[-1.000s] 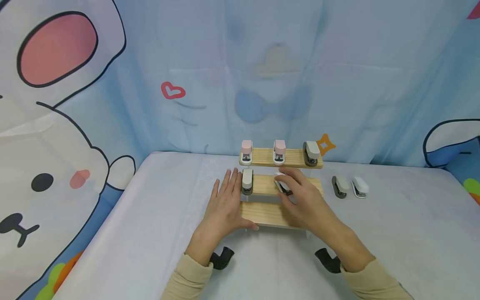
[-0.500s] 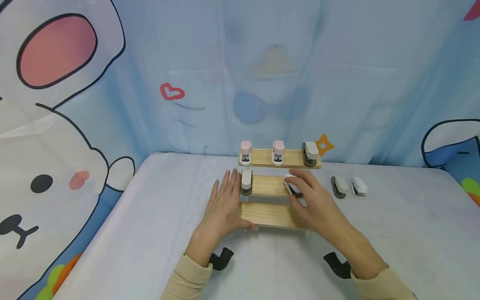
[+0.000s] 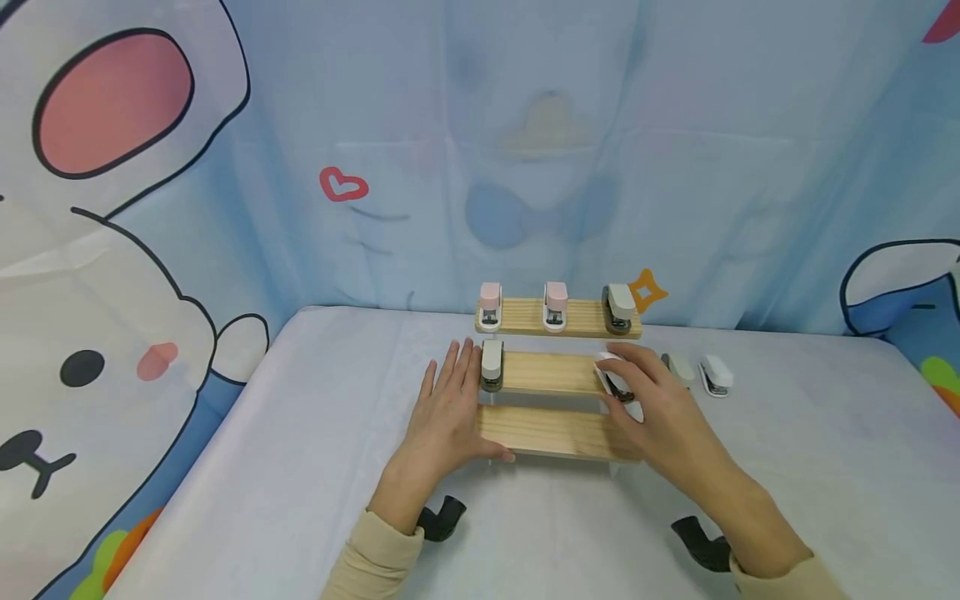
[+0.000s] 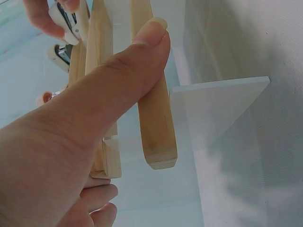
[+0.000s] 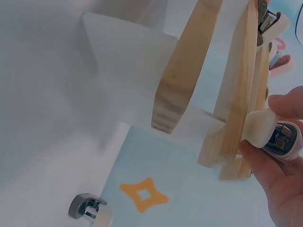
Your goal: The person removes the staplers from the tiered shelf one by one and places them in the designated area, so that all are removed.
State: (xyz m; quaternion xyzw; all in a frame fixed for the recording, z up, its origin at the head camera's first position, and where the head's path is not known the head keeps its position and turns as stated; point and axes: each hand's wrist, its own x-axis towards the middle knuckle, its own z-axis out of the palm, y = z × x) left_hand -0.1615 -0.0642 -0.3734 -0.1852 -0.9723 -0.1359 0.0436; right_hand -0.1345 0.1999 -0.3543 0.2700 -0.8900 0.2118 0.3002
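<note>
My right hand (image 3: 667, 408) pinches a small white stapler (image 5: 260, 127) between thumb and fingers, at the right end of the middle board (image 3: 551, 372) of a three-step wooden rack. Against the rack's left end lies my left hand (image 3: 444, 417), its fingers straight and pointing away, its thumb over the front edge of the lowest board (image 3: 555, 429). A grey-and-white stapler (image 3: 492, 364) stands on the middle board by my left fingertips. The top board (image 3: 525, 317) bears a pink-and-white stapler (image 3: 491, 305), another pink stapler (image 3: 555, 305) and a grey-and-white stapler (image 3: 619, 307).
Right of the rack, a white stapler (image 3: 716, 375) rests on the white-covered table (image 3: 300, 467). Beside it a grey stapler (image 3: 681, 368) is partly hidden by my right hand. Clear supports (image 4: 218, 104) carry the boards. A printed blue curtain (image 3: 420, 100) hangs behind.
My right hand has carried the white stapler rightward along the middle board, from near its middle to its right end. My left hand has stayed at the rack's left end.
</note>
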